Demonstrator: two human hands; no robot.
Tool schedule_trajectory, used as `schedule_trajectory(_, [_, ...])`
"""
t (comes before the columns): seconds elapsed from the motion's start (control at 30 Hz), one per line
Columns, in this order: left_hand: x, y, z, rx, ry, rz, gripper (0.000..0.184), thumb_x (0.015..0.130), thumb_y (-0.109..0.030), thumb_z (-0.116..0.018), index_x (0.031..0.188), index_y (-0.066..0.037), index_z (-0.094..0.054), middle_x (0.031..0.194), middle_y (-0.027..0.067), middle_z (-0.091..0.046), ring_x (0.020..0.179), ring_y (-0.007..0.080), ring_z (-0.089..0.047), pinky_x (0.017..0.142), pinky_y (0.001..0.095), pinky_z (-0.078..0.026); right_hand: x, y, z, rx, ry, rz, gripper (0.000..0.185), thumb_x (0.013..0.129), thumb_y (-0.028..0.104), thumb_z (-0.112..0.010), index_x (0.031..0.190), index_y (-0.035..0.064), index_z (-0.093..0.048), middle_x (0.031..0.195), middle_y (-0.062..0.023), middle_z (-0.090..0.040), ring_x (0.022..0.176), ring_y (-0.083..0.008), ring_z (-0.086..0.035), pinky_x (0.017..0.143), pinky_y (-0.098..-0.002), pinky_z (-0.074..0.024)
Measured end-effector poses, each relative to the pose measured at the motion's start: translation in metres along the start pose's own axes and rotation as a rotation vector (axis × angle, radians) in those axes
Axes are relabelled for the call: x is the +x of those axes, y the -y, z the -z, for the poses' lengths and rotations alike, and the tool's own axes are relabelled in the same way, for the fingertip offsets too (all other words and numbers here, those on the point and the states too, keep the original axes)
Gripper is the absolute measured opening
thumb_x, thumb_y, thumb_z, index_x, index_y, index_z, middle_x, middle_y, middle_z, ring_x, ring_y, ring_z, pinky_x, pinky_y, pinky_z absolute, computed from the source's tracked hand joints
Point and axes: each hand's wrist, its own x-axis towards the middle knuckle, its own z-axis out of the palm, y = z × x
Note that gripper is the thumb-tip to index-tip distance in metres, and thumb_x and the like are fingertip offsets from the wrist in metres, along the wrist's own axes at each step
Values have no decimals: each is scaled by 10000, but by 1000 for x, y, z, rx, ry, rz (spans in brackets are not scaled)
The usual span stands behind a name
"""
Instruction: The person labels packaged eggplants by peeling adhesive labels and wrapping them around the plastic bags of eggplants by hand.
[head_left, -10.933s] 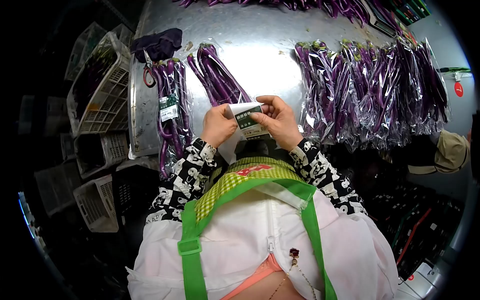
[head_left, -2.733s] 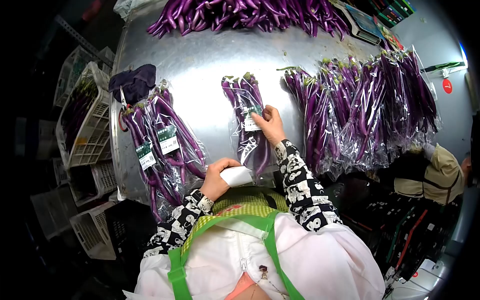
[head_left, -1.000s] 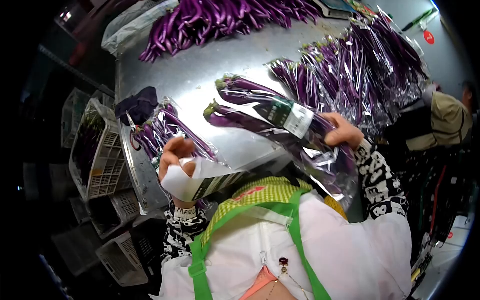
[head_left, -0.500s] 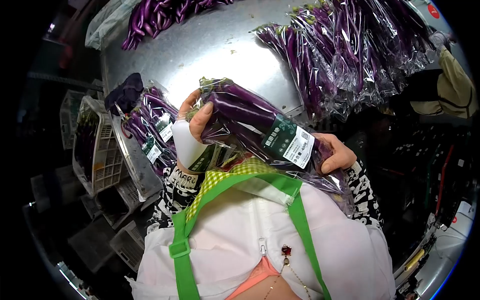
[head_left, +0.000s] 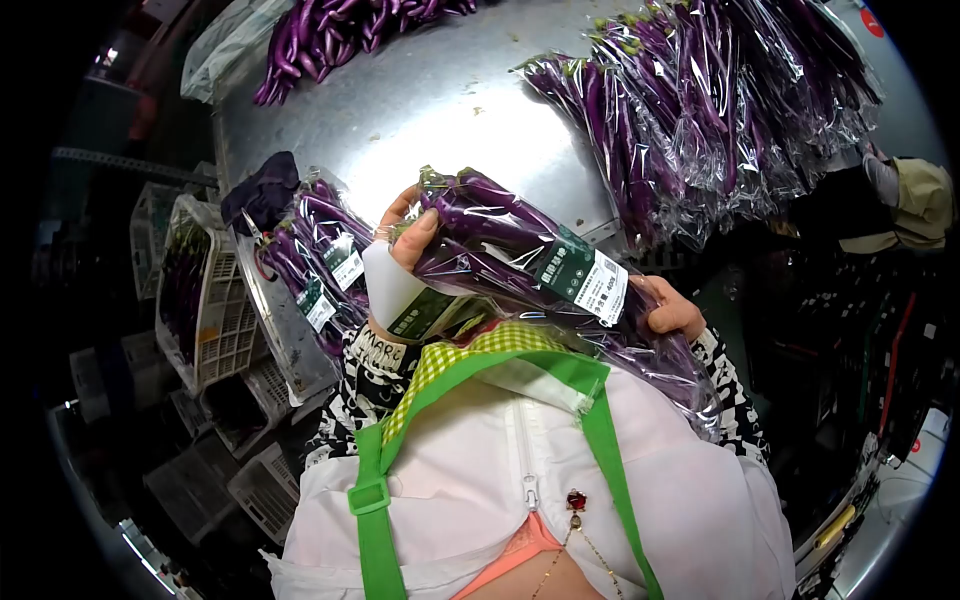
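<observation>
A clear bag of long purple eggplants (head_left: 505,225) lies slantwise in front of my chest, held by both hands. It bears a dark green and white label (head_left: 580,275). My left hand (head_left: 408,232) is closed round the stem end, with the thumb on top. A curled white sheet with dark green labels (head_left: 405,295) sits at that hand, below the thumb; how it is held is hidden. My right hand (head_left: 675,308) grips the lower end of the bag beside the label, and loose film hangs beyond it.
Bagged eggplants (head_left: 690,110) are heaped on the metal table (head_left: 400,110) at right, loose eggplants (head_left: 330,40) at the back. Labelled bags (head_left: 325,260) and a dark cloth (head_left: 262,190) lie at left. A white crate (head_left: 215,310) of eggplants stands beside the table. A person's sleeve (head_left: 925,200) shows at far right.
The whole view has shifted slightly, so the surroundings appear a little further right and down. Both hands keep their hold on the bag, which lies nearly as before.
</observation>
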Motion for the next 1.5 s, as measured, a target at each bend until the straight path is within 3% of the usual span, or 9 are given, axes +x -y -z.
schedule_trajectory(0.77, [24,2,33,-44,120,3,598,865,-137,-644,1347,54,-346,1129,205,-592,933,237,-649,803,333,-567,1,41,-21,-407,-63,134,757,669,227,-822,1256,-91,-465,1128,-96,-609,1023,-139,-568,936,-272,-426])
schedule_trajectory(0.97, [56,-1,70,-10,-17,46,664,899,-355,-625,1365,1,-313,1127,202,-587,919,313,-636,766,421,-537,57,66,-10,-663,-131,232,482,774,203,-719,1142,-51,-541,992,-65,-610,876,-104,-557,789,-248,-453])
schedule_trajectory(1.0, [48,-2,60,154,-263,14,693,882,-436,-622,1328,18,-349,1112,204,-593,894,315,-643,754,409,-539,75,65,0,-679,-156,245,488,778,214,-721,1145,-56,-544,991,-69,-615,879,-108,-563,793,-256,-457])
schedule_trajectory(1.03, [49,-2,68,244,-277,29,700,854,-503,-630,1271,14,-412,1168,225,-573,849,282,-657,662,333,-562,95,61,9,-689,-181,252,495,782,224,-723,1147,-61,-547,989,-74,-620,882,-112,-568,798,-264,-462])
schedule_trajectory(1.1, [42,-6,72,318,-210,102,584,860,-400,-666,1173,47,-460,1088,227,-598,756,275,-663,628,367,-557,136,46,26,-523,-282,195,522,784,265,-738,1141,-69,-555,982,-93,-637,871,-135,-591,805,-279,-473])
schedule_trajectory(1.2, [29,-3,59,376,-91,192,481,858,-303,-688,1101,65,-497,976,202,-649,624,199,-644,523,285,-523,185,6,63,-802,-395,-57,519,829,303,-707,1164,-58,-544,1016,-93,-636,875,-144,-598,798,-275,-476])
schedule_trajectory(1.33, [15,5,58,531,-4,212,425,855,-303,-693,1012,67,-555,875,178,-671,552,173,-628,482,267,-503,190,-20,70,-580,-393,45,529,801,337,-733,1118,-55,-572,959,-93,-653,807,-155,-616,764,-287,-494])
schedule_trajectory(1.43, [17,13,61,489,154,377,357,899,-290,-634,916,66,-600,823,183,-676,477,177,-608,431,272,-503,183,-16,67,-696,-485,-11,522,806,322,-727,1133,-54,-571,974,-112,-651,847,-170,-619,794,-303,-494])
schedule_trajectory(1.5, [11,11,57,604,293,396,420,896,-348,-625,938,69,-612,814,175,-679,480,173,-610,427,272,-503,180,-12,63,-1014,-731,197,575,799,308,-731,1146,-102,-525,1016,-191,-634,885,-223,-635,783,-320,-511])
